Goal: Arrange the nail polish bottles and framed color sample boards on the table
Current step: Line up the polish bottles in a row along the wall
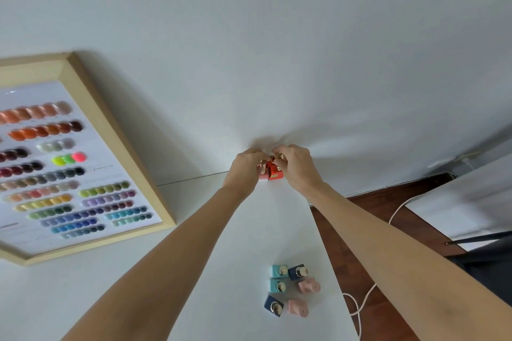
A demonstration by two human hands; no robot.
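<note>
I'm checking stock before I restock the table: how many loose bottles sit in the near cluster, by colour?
Teal bottles: 2
Navy bottles: 2
Pink bottles: 2
Total: 6
Those under the hands at the wall are not counted.

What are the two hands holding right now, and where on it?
The right hand grips the red bottle at its gold cap; the left hand holds the pink bottle near its top.
</note>
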